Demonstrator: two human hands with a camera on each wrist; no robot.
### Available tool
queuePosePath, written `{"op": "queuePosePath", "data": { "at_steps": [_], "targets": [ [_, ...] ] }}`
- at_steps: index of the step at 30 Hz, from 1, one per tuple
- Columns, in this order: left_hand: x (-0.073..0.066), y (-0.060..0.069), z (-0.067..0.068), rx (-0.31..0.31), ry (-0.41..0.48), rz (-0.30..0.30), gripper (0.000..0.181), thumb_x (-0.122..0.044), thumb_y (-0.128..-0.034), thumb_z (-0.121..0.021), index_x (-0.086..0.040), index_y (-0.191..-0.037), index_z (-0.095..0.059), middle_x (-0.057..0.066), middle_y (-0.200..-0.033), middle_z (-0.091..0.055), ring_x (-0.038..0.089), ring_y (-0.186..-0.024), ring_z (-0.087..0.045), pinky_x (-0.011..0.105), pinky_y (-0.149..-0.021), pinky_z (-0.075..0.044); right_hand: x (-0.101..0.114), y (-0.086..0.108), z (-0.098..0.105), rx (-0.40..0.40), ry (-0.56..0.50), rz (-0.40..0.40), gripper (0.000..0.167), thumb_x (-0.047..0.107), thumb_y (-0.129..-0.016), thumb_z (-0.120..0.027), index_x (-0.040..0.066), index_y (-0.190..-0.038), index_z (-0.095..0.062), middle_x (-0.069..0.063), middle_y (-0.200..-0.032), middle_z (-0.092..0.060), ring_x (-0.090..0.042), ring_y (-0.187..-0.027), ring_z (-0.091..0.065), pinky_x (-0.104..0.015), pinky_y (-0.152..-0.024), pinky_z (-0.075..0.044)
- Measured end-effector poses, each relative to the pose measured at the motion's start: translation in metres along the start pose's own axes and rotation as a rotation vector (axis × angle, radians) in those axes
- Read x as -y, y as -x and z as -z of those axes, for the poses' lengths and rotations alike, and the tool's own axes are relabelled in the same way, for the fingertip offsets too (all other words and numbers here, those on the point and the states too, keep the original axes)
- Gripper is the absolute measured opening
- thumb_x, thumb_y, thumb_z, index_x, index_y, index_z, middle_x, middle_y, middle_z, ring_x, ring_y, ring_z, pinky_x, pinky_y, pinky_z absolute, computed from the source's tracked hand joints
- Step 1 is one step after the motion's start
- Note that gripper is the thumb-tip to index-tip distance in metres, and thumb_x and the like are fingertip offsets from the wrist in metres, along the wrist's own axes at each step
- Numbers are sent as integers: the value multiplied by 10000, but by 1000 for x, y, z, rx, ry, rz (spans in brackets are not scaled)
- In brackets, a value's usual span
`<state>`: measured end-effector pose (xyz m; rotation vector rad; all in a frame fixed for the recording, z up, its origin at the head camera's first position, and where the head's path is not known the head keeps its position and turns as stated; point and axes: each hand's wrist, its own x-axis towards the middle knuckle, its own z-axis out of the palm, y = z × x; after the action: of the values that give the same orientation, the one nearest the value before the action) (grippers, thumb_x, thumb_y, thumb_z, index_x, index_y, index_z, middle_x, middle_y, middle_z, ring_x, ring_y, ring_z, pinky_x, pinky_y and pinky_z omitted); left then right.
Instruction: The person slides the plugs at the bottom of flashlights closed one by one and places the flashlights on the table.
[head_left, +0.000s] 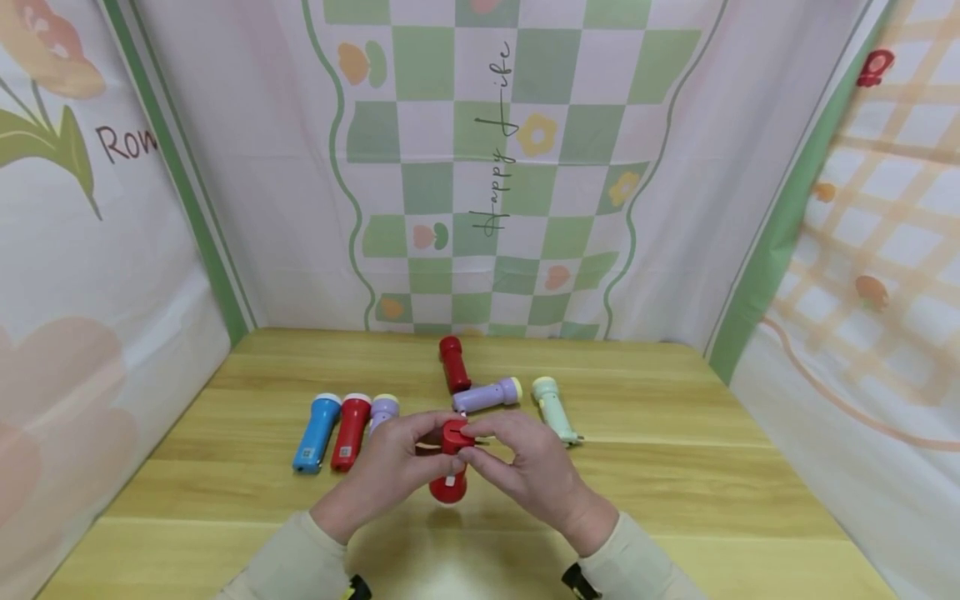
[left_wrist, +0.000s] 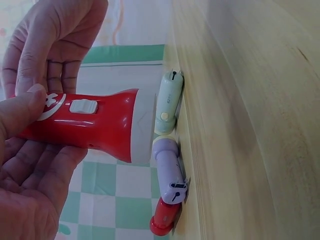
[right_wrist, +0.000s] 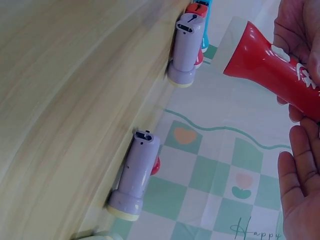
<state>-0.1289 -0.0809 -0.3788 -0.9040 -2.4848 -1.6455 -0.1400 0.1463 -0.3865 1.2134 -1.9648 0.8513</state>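
Note:
A red flashlight [head_left: 448, 487] with a white lens rim is held between both hands above the table, its lens end pointing down. The left hand [head_left: 390, 467] grips its body from the left, thumb along the side in the left wrist view, near the white switch [left_wrist: 83, 106]. The right hand [head_left: 528, 471] pinches the tail end of the same flashlight [right_wrist: 272, 65] with thumb and forefinger. A small metal-looking piece [head_left: 462, 413] shows just behind the tail; what it is I cannot tell.
On the table [head_left: 675, 500], blue [head_left: 317, 433], red [head_left: 351, 432] and purple [head_left: 384, 410] flashlights lie in a row at the left. Farther back are a dark red one [head_left: 453, 365] and another purple one [head_left: 487, 395]. A pale green one [head_left: 553, 408] lies right of them.

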Motion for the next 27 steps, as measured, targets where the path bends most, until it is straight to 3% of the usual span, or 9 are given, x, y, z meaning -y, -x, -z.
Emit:
{"op": "queuePosePath", "data": {
  "at_steps": [7,27],
  "targets": [
    [0,0,0,-4,1,-16,413,-196,-926,-812,-168,-1320,-691,-79,-1171,-757,136,-1066,-738,268,-889,-608,2,-1,2,-6,-75,-31,223,173,-930,-802,112,-1140,-756,1,-1103,-775,-170,-1023,-736,-200,-949,-550],
    [1,1,0,-1,2,-11,406,-229,-930,-809,-205,-1319,-694,-94,-1174,-760,111,-1063,-736,272,-899,-606,5,-2,3,30,-87,-48,305,116,-906,-814,145,-1205,-759,16,-1174,-775,-160,-1078,-731,-212,-971,-551]
  ]
}}
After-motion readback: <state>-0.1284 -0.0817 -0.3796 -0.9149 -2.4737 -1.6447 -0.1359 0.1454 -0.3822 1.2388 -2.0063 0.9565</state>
